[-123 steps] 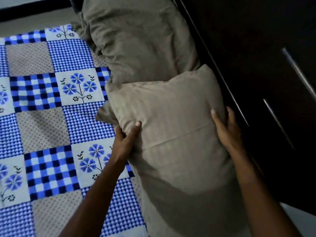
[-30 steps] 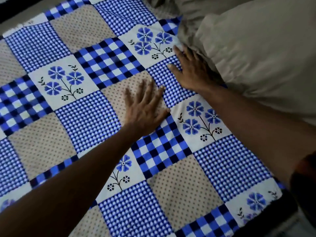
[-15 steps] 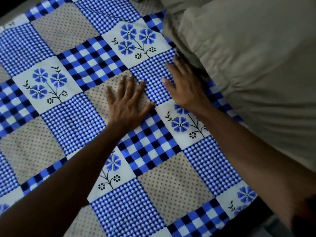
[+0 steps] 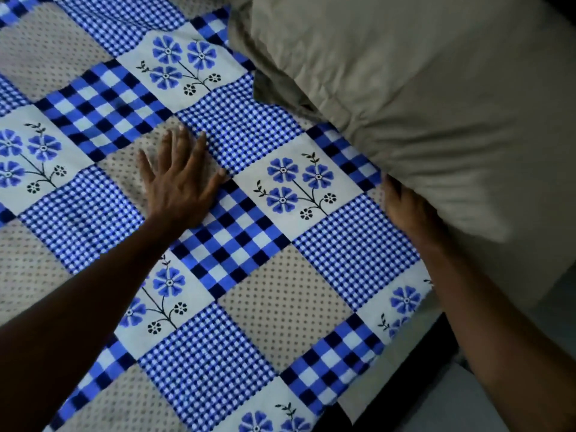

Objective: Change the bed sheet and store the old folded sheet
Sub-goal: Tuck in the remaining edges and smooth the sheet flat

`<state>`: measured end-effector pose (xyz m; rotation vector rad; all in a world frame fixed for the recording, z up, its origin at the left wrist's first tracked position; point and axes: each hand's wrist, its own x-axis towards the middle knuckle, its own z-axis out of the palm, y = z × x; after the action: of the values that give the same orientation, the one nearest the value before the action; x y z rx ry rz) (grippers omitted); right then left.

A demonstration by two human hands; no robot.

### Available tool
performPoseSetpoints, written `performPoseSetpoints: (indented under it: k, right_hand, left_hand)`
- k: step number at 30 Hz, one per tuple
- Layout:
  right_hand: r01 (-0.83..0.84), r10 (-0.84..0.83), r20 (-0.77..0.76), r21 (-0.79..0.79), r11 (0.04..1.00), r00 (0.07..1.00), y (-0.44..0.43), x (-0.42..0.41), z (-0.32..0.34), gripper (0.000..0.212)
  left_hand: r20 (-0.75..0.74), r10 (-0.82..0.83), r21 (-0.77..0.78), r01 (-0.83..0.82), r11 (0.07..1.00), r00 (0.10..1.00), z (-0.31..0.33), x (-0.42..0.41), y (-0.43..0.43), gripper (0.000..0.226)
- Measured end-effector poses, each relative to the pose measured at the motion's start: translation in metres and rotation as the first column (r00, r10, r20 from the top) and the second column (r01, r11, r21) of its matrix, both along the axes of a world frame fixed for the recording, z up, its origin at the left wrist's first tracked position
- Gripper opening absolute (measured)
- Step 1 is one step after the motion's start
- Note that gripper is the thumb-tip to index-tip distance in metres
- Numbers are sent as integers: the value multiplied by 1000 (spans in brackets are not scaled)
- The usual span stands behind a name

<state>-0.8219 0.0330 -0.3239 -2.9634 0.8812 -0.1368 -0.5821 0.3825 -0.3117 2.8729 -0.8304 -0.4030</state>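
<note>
A patchwork bed sheet (image 4: 271, 291) in blue checks, blue flowers and dotted beige lies spread flat over the bed. My left hand (image 4: 177, 185) presses flat on it with fingers spread, left of centre. A large beige pillow (image 4: 405, 73) lies on the sheet at the upper right. My right hand (image 4: 408, 210) rests on the sheet at the pillow's lower edge, and the pillow partly covers its fingers. The fingers that show lie straight. No folded sheet is in view.
The sheet's edge hangs over the dark side of the bed (image 4: 405, 385) at the lower right. Pale floor (image 4: 473, 403) shows beyond it. The sheet runs out of view to the left and top.
My right hand has slid right along the sheet to the pillow's lower edge. My left hand has stayed flat on the sheet. Earlier both hands held the pillow.
</note>
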Motion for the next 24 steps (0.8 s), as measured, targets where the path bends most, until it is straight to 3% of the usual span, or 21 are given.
performPoseSetpoints:
  k: [2,4,5,7,8,11,14,16,17,18,20,22,24]
  right_hand:
    - [-49,52,49,-53,997,997,0,-2,-9,26]
    - [-162,179,248,-89,983,952,10,-11,-5,32]
    - [-182,190,263,-52,982,946,20,-21,-3,36]
    - [-111,56,302,169,979,952,56,-26,15,44]
    - [-104,49,234,229,968,971,72,-34,18,48]
    - [-123,115,59,146,982,992,114,-80,16,58]
    - [70,-71,5,65,995,997,112,-136,11,58]
    - [291,-290,-23,97,952,957,110,-154,20,66]
    - [309,-310,-15,140,941,951,118,-160,24,64]
    - [275,-284,36,162,948,958,130,-161,30,54]
    - [80,-88,119,63,995,989,172,-160,40,41]
    - [12,-46,145,232,973,988,234,-151,48,60]
    - [-113,62,158,338,934,985,303,-146,41,66]
  left_hand:
    - [6,3,-7,-3,1000,1000,3,-20,5,73]
    - [-4,-49,-27,49,998,999,4,-55,15,72]
    - [-3,-85,-35,85,996,996,4,-77,24,72]
    - [-1,-130,-35,129,991,992,2,-122,46,72]
    - [-7,-140,-33,139,990,990,0,-143,57,71]
    - [-13,-213,-39,213,976,977,-5,-195,92,70]
    - [3,-281,-20,281,960,960,-3,-231,124,71]
    - [10,-312,-27,312,950,950,-2,-250,141,71]
    - [6,-324,-26,324,946,946,-2,-263,153,71]
    - [14,-335,-34,335,942,942,-2,-273,162,70]
    - [6,-357,-35,357,933,934,1,-298,182,70]
    - [-5,-381,-35,380,924,925,5,-325,201,70]
    - [-25,-389,-46,388,921,921,9,-351,219,70]
